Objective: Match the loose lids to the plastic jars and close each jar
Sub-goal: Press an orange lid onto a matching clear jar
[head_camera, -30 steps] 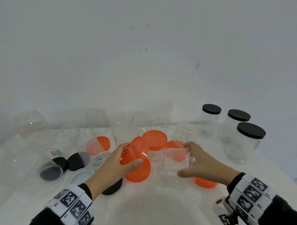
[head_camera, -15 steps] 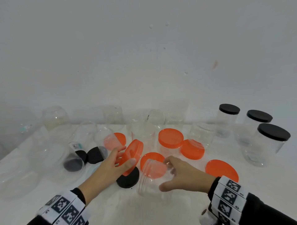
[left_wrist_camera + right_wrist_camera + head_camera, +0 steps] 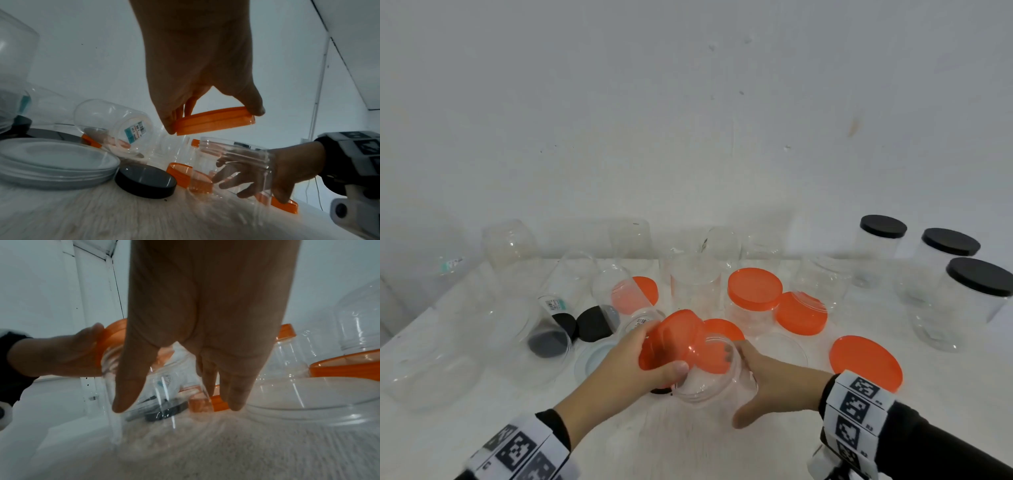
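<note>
My left hand [image 3: 640, 359] pinches an orange lid [image 3: 674, 339] by its rim, thumb on one side and fingers on the other; the lid [image 3: 213, 121] hangs tilted just above and left of a clear jar's mouth. My right hand [image 3: 760, 383] wraps round that clear plastic jar [image 3: 709, 373], which stands on the white table [image 3: 619, 442]; through its wall the fingers [image 3: 228, 178] show. From the right wrist, thumb and fingers [image 3: 236, 394] straddle the jar [image 3: 160, 386], with the lid [image 3: 112, 335] behind it.
Loose orange lids [image 3: 866, 359] [image 3: 803, 313], a capped orange jar [image 3: 755, 294] and several open clear jars [image 3: 695, 284] crowd the back. Three black-lidded jars [image 3: 976, 294] stand at right. Black lids [image 3: 595, 323] [image 3: 146, 180], a clear lid [image 3: 55, 162] and tipped jars [image 3: 544, 329] lie left.
My right hand drew the clear jar nearer and set it upright. My left hand brought the orange lid rightward to the jar's mouth.
</note>
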A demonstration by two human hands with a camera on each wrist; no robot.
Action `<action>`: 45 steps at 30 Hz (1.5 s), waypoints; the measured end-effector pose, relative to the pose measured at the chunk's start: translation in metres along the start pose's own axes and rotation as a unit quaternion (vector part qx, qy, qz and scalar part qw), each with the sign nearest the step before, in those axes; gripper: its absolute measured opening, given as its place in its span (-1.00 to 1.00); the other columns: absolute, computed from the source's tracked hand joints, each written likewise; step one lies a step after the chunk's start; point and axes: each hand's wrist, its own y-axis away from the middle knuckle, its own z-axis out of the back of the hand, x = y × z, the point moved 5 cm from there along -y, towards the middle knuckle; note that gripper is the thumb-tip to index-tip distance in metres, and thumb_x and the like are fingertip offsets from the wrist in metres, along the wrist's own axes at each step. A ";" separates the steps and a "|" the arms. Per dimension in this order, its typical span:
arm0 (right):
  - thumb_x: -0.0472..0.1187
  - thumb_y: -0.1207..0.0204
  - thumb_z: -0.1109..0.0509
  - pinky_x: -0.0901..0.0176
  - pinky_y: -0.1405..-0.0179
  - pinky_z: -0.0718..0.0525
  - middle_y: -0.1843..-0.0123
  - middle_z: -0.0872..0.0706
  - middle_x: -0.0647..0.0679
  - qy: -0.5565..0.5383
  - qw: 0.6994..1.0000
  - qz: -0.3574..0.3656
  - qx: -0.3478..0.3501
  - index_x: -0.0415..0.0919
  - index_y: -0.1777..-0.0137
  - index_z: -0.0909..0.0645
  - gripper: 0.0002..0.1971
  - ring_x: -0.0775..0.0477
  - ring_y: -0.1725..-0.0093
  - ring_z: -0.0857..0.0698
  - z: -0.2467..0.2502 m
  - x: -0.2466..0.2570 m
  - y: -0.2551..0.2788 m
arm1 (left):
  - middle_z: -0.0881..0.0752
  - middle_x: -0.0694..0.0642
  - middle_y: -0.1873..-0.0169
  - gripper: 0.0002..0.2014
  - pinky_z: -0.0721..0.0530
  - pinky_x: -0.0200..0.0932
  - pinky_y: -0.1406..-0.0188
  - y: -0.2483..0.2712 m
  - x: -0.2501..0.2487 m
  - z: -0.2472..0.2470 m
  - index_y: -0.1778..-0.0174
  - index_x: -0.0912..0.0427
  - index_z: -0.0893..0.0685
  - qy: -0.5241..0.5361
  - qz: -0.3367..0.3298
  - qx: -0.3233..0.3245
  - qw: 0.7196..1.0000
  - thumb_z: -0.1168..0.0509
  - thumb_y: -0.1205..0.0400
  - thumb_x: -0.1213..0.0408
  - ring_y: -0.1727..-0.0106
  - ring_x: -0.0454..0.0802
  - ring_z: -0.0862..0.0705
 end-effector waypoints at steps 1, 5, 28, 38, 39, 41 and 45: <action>0.08 -0.20 -0.68 0.12 -0.50 -0.41 -0.52 -0.41 0.11 0.006 1.000 -0.004 0.002 0.14 -0.60 0.00 0.09 0.05 -0.46 -0.45 0.000 -0.003 0.001 | -0.38 -0.56 -0.16 -0.19 -0.42 -0.67 0.05 0.000 0.000 -0.004 -0.34 -0.43 -0.27 -0.013 0.000 0.009 1.000 -0.40 -0.18 -0.42 -0.13 -0.63 -0.48; 0.01 -0.23 -0.69 0.09 -0.54 -0.34 -0.56 -0.39 0.15 -0.005 1.000 -0.004 0.011 0.13 -0.64 0.04 0.13 0.05 -0.51 -0.41 -0.002 -0.010 0.001 | -0.28 -0.38 -0.38 0.25 -0.34 -0.39 -0.28 -0.001 0.003 -0.020 -0.62 -0.18 -0.11 -0.071 -0.003 0.046 0.996 -0.35 -0.02 -0.61 -0.37 -0.37 -0.35; 0.15 -0.16 -0.70 0.28 -0.39 -0.31 -0.57 -0.32 0.19 0.004 1.000 -0.016 0.002 0.27 -0.63 0.12 0.21 0.18 -0.48 -0.33 0.002 -0.017 0.003 | -0.05 -0.53 -0.40 0.36 -0.26 -0.60 -0.13 -0.001 -0.006 -0.061 -0.58 -0.33 0.34 -0.039 -0.025 0.101 0.994 -0.58 -0.13 -0.30 -0.29 -0.74 -0.11; 0.29 -0.24 -0.59 -0.01 -0.53 -0.34 -0.61 -0.02 0.24 0.190 0.981 0.033 0.017 0.19 -0.66 0.17 0.17 0.02 -0.58 -0.13 0.004 0.047 0.004 | -0.37 -0.35 -0.40 0.09 -0.50 -0.43 -0.29 -0.004 0.028 -0.069 -0.52 -0.31 -0.07 0.081 0.008 0.163 0.983 -0.68 -0.23 0.05 -0.37 -0.46 -0.45; 0.29 -0.25 -0.58 -0.07 -0.52 -0.36 -0.62 -0.03 0.19 0.214 0.976 0.029 0.015 0.16 -0.67 0.16 0.17 -0.03 -0.58 -0.13 0.003 0.052 0.001 | -0.41 -0.33 -0.38 0.05 -0.51 -0.40 -0.30 -0.005 0.028 -0.068 -0.48 -0.34 -0.12 0.079 0.010 0.160 0.984 -0.68 -0.21 0.01 -0.37 -0.43 -0.46; 0.29 -0.26 -0.56 -0.16 -0.48 -0.43 -0.60 -0.08 0.12 0.253 0.967 0.021 0.013 0.12 -0.68 0.14 0.15 -0.10 -0.58 -0.15 0.002 0.058 -0.003 | -0.46 -0.33 -0.35 0.01 -0.52 -0.37 -0.33 -0.006 0.030 -0.066 -0.45 -0.34 -0.17 0.074 0.014 0.156 0.985 -0.67 -0.20 -0.01 -0.35 -0.40 -0.49; 0.25 -0.24 -0.60 -0.19 -0.40 -0.50 -0.57 -0.12 0.08 0.308 0.951 0.009 0.030 0.16 -0.67 0.12 0.15 -0.13 -0.55 -0.21 0.002 0.065 -0.007 | -0.51 -0.28 -0.33 -0.03 -0.55 -0.25 -0.36 -0.008 0.031 -0.064 -0.42 -0.31 -0.21 0.055 0.008 0.148 0.987 -0.68 -0.21 0.00 -0.35 -0.31 -0.52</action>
